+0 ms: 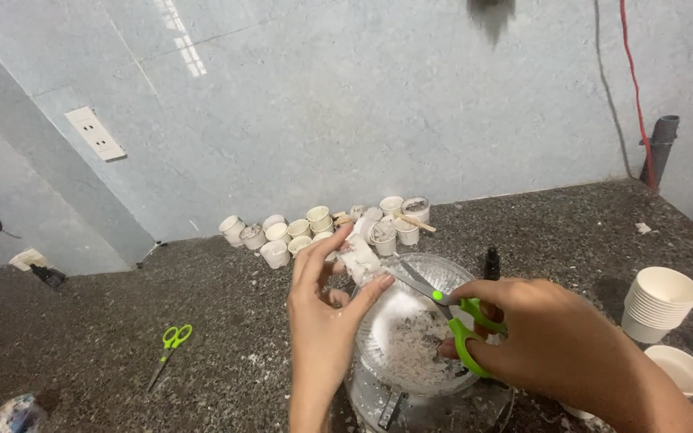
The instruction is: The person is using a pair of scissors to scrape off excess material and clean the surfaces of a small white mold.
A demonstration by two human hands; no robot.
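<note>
My left hand (pixel 322 309) pinches a small white crumpled lump (pixel 360 261) between thumb and fingers, above the rim of a clear glass bowl (pixel 443 271). My right hand (pixel 551 341) grips green-handled scissors (pixel 451 309), fingers through the loops, with the blades pointing left and reaching the lump. The bowl holds a heap of white shreds (pixel 415 353) and rests on the dark speckled floor.
Several small white cups (pixel 314 228) are scattered along the wall's base. A second pair of green scissors (pixel 168 351) lies at the left. A stack of paper cups (pixel 658 303) and a lone cup (pixel 681 369) stand at the right. A small dark bottle (pixel 492 263) stands behind the bowl.
</note>
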